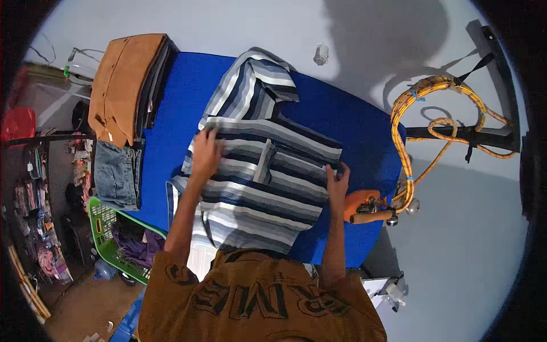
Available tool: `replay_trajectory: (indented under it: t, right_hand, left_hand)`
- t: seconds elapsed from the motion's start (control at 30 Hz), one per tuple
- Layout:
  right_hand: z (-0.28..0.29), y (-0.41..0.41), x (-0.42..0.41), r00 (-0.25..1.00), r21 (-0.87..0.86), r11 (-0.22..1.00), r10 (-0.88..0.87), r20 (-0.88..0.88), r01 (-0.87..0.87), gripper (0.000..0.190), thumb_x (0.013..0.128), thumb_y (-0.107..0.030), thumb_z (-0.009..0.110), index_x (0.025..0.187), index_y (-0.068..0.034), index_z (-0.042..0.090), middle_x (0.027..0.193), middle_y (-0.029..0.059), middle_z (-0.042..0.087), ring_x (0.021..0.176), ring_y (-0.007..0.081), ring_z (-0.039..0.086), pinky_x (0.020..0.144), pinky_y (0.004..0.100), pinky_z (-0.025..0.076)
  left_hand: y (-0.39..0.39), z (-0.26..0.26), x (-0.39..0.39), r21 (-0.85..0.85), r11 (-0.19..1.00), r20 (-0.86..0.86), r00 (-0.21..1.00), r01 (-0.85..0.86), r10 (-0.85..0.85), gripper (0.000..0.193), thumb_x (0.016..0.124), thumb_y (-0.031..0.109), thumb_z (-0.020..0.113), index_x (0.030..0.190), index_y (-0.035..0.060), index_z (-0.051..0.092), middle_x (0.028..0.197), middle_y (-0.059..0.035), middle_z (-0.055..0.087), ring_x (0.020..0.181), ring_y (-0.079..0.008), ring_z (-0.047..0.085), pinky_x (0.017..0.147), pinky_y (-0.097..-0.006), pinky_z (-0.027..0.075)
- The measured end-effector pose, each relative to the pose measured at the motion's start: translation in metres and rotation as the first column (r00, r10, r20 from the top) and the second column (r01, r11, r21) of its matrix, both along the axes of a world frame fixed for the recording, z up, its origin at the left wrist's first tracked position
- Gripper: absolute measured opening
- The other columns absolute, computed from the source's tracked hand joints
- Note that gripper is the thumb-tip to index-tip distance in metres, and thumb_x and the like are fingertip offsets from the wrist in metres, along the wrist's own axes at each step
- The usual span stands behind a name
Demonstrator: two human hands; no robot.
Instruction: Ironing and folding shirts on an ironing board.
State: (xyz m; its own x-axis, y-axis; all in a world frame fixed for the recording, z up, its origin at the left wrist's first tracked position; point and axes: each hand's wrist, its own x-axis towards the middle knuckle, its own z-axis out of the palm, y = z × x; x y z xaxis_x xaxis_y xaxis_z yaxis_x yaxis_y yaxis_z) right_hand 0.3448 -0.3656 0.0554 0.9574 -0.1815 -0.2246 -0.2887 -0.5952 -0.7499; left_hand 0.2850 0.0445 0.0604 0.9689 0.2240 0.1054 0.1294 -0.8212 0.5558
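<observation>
A striped shirt in white, grey and navy lies spread on the blue ironing surface, its chest pocket near the middle. One sleeve angles up toward the top, and the lower part hangs toward my body. My left hand rests on the shirt's left side, slightly blurred, fingers apart. At the right edge of the cloth is my right hand, thumb and fingers around the fabric's border; whether they pinch it is unclear. Just right of that hand stands an orange iron with a wooden handle.
Folded garments, a brown one on top, are stacked at the upper left above folded jeans. A green basket holds dark clothes. A coiled yellow hose runs from a wall bracket to the iron. A small bottle stands beyond the surface.
</observation>
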Motion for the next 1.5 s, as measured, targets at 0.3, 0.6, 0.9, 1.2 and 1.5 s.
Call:
replay_trajectory:
  t: [0.3,0.6,0.9,1.2,1.5]
  right_hand:
    - [0.005,0.010,-0.010,0.966,-0.172,0.977,0.161,0.200,-0.127,0.051,0.092,-0.024,0.066,0.133,-0.003,0.043,0.079,0.0124,0.055,0.067,0.0274,0.054,0.064,0.0351,0.046]
    - [0.017,0.024,-0.100,0.871,-0.592,0.804,0.329,0.365,-0.055,0.053,0.093,-0.029,0.065,0.128,0.006,0.044,0.111,0.0237,0.055,0.098,0.0343,0.055,0.088,0.0435,0.043]
    - [-0.019,-0.027,-0.141,1.000,-0.105,0.994,-0.005,0.021,0.007,0.074,0.092,-0.043,0.064,0.135,0.012,0.040,0.128,0.0253,0.053,0.114,0.0295,0.052,0.094,0.0415,0.041]
    - [0.005,-0.031,-0.160,0.940,0.148,0.981,0.162,-0.300,-0.122,0.059,0.091,-0.036,0.066,0.125,0.010,0.051,0.120,0.0204,0.058,0.105,0.0277,0.057,0.092,0.0368,0.045]
    - [0.038,-0.004,-0.225,0.816,0.331,0.940,0.122,-0.566,0.089,0.040,0.087,-0.035,0.070,0.103,0.000,0.060,0.087,0.0072,0.064,0.077,0.0142,0.056,0.069,0.0322,0.046]
  left_hand:
    - [0.059,-0.007,-0.055,0.381,0.903,-0.068,0.980,0.199,-0.188,0.054,0.096,0.028,0.052,0.148,0.0207,0.037,0.150,-0.0157,0.036,0.131,-0.0370,0.041,0.107,-0.0480,0.035]
    - [0.035,0.034,-0.112,0.127,0.853,0.029,0.861,-0.507,0.508,0.039,0.092,0.028,0.061,0.121,0.0039,0.053,0.132,-0.0246,0.051,0.110,-0.0381,0.054,0.093,-0.0462,0.043]
    - [0.033,-0.025,-0.169,-0.324,0.673,-0.398,0.742,-0.664,0.540,0.035,0.089,0.032,0.065,0.093,-0.0029,0.061,0.091,-0.0218,0.067,0.078,-0.0382,0.063,0.074,-0.0439,0.050]
    - [0.060,-0.047,-0.184,-0.406,0.718,-0.065,0.801,-0.566,0.595,0.034,0.086,0.029,0.067,0.098,-0.0026,0.066,0.092,-0.0197,0.068,0.077,-0.0345,0.064,0.073,-0.0405,0.050]
    - [0.038,-0.031,-0.271,0.191,0.694,0.125,0.718,-0.695,0.685,0.041,0.088,0.035,0.067,0.102,-0.0033,0.062,0.097,-0.0203,0.068,0.089,-0.0398,0.064,0.078,-0.0438,0.050]
